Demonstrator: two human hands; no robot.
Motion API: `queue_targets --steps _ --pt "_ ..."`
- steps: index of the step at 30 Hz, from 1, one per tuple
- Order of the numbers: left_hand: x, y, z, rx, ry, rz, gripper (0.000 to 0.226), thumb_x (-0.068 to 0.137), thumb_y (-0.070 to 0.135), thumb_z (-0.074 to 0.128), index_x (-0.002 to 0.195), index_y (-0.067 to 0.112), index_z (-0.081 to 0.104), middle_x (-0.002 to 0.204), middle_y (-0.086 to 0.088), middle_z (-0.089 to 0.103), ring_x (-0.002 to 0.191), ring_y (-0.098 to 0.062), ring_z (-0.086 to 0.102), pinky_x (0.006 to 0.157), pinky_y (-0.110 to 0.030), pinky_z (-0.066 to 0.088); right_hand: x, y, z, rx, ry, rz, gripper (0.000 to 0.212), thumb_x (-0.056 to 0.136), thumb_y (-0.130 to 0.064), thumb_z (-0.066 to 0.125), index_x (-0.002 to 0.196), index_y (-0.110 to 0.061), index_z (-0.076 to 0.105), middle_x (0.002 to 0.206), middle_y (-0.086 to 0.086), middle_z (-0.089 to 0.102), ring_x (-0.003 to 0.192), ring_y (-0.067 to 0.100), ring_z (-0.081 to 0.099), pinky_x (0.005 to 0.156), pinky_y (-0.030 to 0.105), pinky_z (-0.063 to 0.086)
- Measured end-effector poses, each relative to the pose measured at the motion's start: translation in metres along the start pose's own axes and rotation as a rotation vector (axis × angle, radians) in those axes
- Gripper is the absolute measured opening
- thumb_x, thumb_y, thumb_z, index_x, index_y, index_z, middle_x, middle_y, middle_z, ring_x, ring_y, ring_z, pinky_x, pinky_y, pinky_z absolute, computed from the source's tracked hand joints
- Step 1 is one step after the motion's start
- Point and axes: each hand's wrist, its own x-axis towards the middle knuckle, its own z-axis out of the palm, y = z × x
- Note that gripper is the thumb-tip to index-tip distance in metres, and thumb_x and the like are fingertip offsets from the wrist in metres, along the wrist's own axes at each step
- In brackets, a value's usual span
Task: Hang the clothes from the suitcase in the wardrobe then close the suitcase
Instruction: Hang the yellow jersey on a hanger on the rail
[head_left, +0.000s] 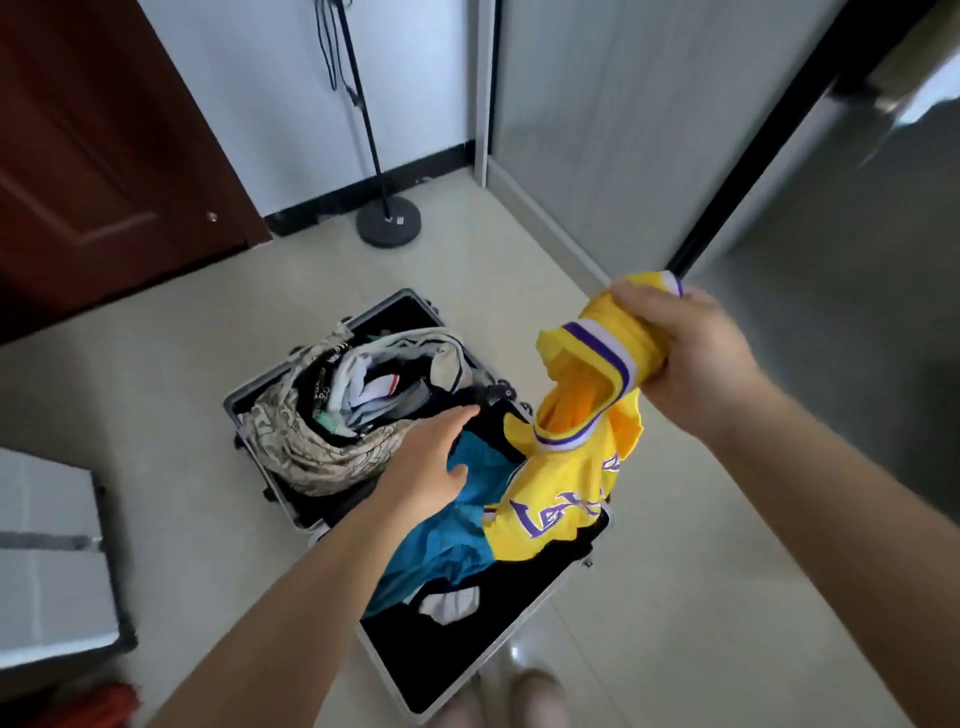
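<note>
Unpacking step. My right hand (685, 358) gripped the yellow jersey (576, 467), lifted above the open suitcase (498, 639) on the floor. Left hand (431, 462), fingers relaxed, empty, rested over the blue garment (447, 545). Next move likely needs a hanger.

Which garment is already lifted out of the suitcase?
The yellow jersey, gripped by the right hand; the teal garment and patterned cloth lie inside.

You get bright, even daylight with soft shadows, glare on the near floor (519, 652), motion blur far right, and bowed wide-angle edges.
</note>
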Motion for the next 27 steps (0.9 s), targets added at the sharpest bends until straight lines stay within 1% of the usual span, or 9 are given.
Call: queue_targets --steps 5,9,14,17,20,22,24,25,27 --pt "0.006 0.096 -0.046 0.086 0.09 0.32 0.062 0.081 -0.011 0.044 0.137 0.016 0.04 0.144 -0.002 0.035 0.132 -0.019 0.034 0.103 -0.012 0.022 -0.017 -0.11 0.02 -0.047 -0.133 -0.112 0.025 0.063 -0.017 0.059 0.038 -0.012 0.058 0.044 0.001 0.056 0.043 0.014 0.058 0.051 0.019 0.051" --pt "0.002 0.158 -0.088 0.263 0.152 0.307 0.032 0.086 0.012 0.053 0.118 0.011 0.056 0.143 -0.003 0.026 0.124 -0.02 0.041 0.095 -0.027 0.041 -0.039 -0.18 0.02 -0.037 -0.123 -0.187 0.023 0.062 -0.017 0.058 0.04 -0.013 0.058 0.046 0.002 0.055 0.047 0.016 0.056 0.056 0.021 0.051" --pt "-0.016 0.211 -0.141 0.743 0.035 0.245 0.03 0.09 0.028 0.048 0.112 0.012 0.058 0.119 -0.006 0.057 0.105 -0.024 0.056 0.072 -0.025 0.038 -0.079 -0.269 0.02 -0.133 -0.017 -0.327 0.02 0.067 -0.013 0.066 0.049 -0.01 0.058 0.049 0.002 0.058 0.051 0.016 0.056 0.058 0.023 0.049" --pt "-0.03 0.23 -0.181 0.895 0.097 0.156 0.026 0.091 0.023 0.046 0.111 0.014 0.059 0.113 -0.006 0.061 0.104 -0.024 0.058 0.073 -0.027 0.038 -0.106 -0.311 0.011 -0.462 0.078 -0.311 0.023 0.075 -0.022 0.067 0.059 -0.009 0.056 0.053 0.004 0.059 0.049 0.018 0.055 0.054 0.025 0.047" --pt "-0.05 0.263 -0.229 1.043 0.192 0.153 0.027 0.092 0.018 0.04 0.11 0.015 0.059 0.115 -0.004 0.061 0.108 -0.023 0.058 0.08 -0.03 0.046 -0.139 -0.346 -0.002 -1.001 0.023 -0.059 0.049 0.053 -0.048 0.08 0.075 -0.009 0.061 0.073 0.011 0.059 0.063 0.021 0.053 0.062 0.029 0.045" --pt "-0.061 0.289 -0.255 1.08 0.276 0.158 0.026 0.091 0.015 0.04 0.108 0.016 0.06 0.115 -0.003 0.061 0.108 -0.022 0.058 0.078 -0.028 0.045 -0.158 -0.359 -0.012 -1.411 0.1 0.072 0.046 0.065 -0.054 0.072 0.075 -0.012 0.054 0.067 0.005 0.049 0.05 0.015 0.04 0.044 0.018 0.035" --pt "-0.075 0.317 -0.273 1.063 0.359 0.188 0.024 0.088 0.014 0.042 0.103 0.017 0.061 0.111 -0.001 0.062 0.104 -0.021 0.059 0.07 -0.025 0.04 -0.177 -0.362 -0.023 -1.595 0.194 0.146 0.049 0.072 -0.06 0.062 0.092 -0.017 0.051 0.079 0.007 0.052 0.048 0.015 0.038 0.041 0.017 0.032" --pt "-0.081 0.331 -0.279 1.054 0.383 0.224 0.024 0.087 0.013 0.041 0.1 0.017 0.061 0.109 -0.001 0.063 0.102 -0.021 0.059 0.068 -0.025 0.038 -0.188 -0.362 -0.028 -1.602 0.226 0.184 0.057 0.073 -0.063 0.059 0.112 -0.023 0.048 0.099 0.006 0.058 0.056 0.014 0.048 0.048 0.02 0.041" --pt "-0.09 0.355 -0.283 1.079 0.408 0.286 0.025 0.087 0.01 0.039 0.1 0.016 0.06 0.108 -0.001 0.063 0.101 -0.022 0.059 0.068 -0.027 0.039 -0.207 -0.36 -0.035 -1.659 0.229 0.194 0.08 0.074 -0.065 0.055 0.141 -0.032 0.024 0.139 0.0 0.045 0.098 0.019 0.059 0.078 0.026 0.052"
